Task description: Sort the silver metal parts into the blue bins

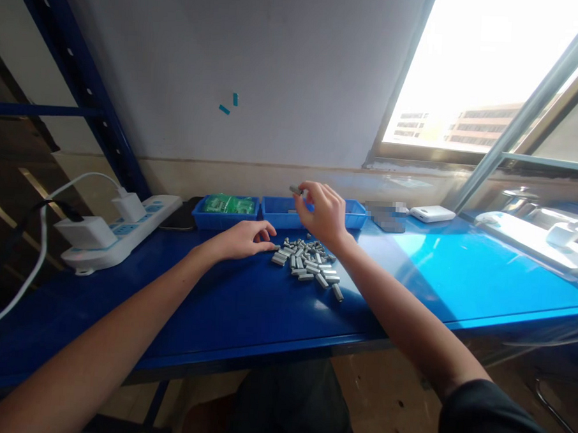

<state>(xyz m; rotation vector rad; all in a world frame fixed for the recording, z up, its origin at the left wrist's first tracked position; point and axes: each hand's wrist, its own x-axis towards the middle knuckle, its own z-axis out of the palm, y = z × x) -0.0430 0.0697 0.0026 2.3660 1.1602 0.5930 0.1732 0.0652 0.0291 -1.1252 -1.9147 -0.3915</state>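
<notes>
A loose pile of small grey metal pieces point(310, 267), short bars like spacers, lies on the blue tabletop point(208, 315). My right hand point(324, 211) is raised above the far side of the pile. Between its thumb and fingertips it pinches one small grey metal piece point(296, 190), in front of a blue bin point(277, 208). At the pile's left edge rests my left hand point(247, 239), fingers slightly curled, with thumb and forefinger apart. Its thumb tip is close to the nearest pieces; whether it touches them I cannot tell.
A second blue bin point(197, 219) holds green packets point(229, 204). On the left lies a white power strip point(130, 232) with plugged-in chargers, beside a dark flat object point(181, 215). A white device point(431, 214) and another power strip point(522, 236) are to the right.
</notes>
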